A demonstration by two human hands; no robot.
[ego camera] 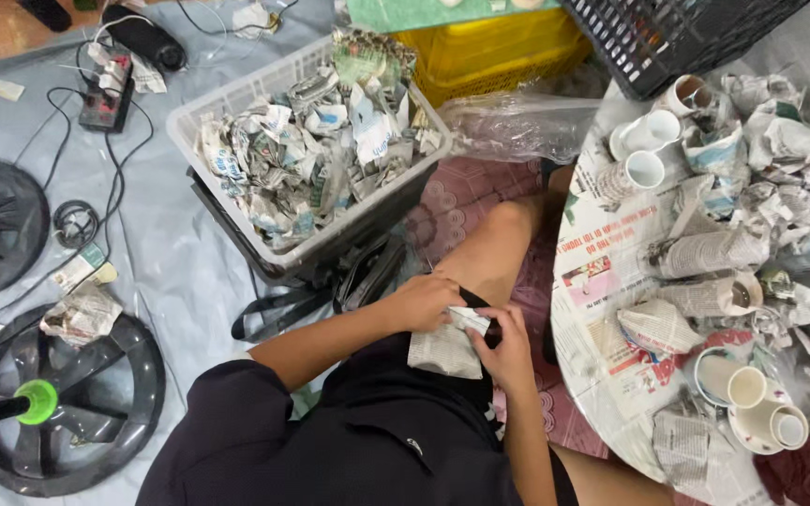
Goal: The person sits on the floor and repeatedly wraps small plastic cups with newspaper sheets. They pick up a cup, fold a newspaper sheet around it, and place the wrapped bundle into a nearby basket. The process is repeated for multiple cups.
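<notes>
A grey floor sheet (171, 253) carries a paper-filled basket (307, 141), fan parts (58, 403) left. The round table (602, 272) right holds newspaper, wrapped cups (705, 251).

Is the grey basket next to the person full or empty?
Full. The grey basket is heaped above its rim with crumpled newspaper. What lies underneath the paper cannot be seen.

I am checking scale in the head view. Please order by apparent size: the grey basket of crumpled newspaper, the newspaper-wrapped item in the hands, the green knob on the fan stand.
1. grey basket, clearly largest.
2. newspaper-wrapped item, held by the left hand and right hand.
3. green knob, smallest.
</notes>
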